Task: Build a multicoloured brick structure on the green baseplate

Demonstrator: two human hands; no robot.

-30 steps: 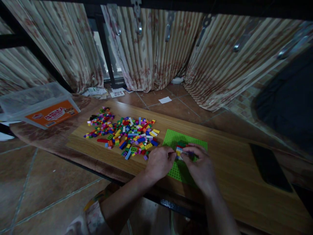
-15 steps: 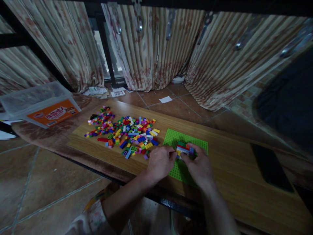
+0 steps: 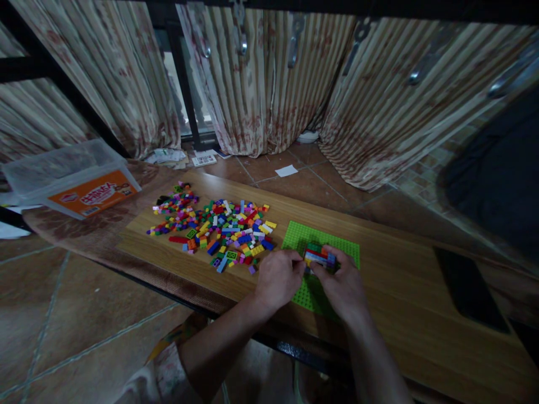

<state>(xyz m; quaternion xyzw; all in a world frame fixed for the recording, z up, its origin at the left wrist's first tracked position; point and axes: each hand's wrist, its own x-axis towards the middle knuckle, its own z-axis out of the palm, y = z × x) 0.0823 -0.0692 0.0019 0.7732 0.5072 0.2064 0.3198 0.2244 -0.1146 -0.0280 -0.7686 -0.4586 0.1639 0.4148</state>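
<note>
Brick assembly [image 3: 318,253], one: small, multicoloured, with green, red, white, yellow and blue-violet bricks showing; positioned over the middle of the baseplate, between the two hands. Whether it is pressed onto the studs cannot be told.

Baseplate [image 3: 301,233], one: bright green, studded, square-cornered; flat on the table, right of the loose bricks, its near part shaded.

Right hand [image 3: 343,283]: grasping the brick assembly, thumb along the near side, fingers at the far right side.

Left hand [image 3: 278,278]: fingers drawn together, tips at the left edge of the brick assembly; whether a piece is pinched there cannot be told. Pale patterned sleeve [image 3: 162,373] on the same arm.

Loose toy bricks [image 3: 240,238], many: mixed colours, among them blue, yellow, red, white, green and purple; spread left of the baseplate. A denser cluster of small pieces [image 3: 181,221] adjoins on the far left.

Table [image 3: 404,292]: long, wood-grained top.

Flat black rectangular object [image 3: 469,289], one: on the table's right part, well apart from the baseplate.

Storage bin [image 3: 54,168], one: clear plastic, orange label [image 3: 95,196] with white lettering; standing on patterned brown cloth [image 3: 54,233] at left.

Background: striped floral curtains [image 3: 295,84]; metal hooks [image 3: 242,45] above; white paper sheet [image 3: 286,170] on the tiled floor [image 3: 96,314].
</note>
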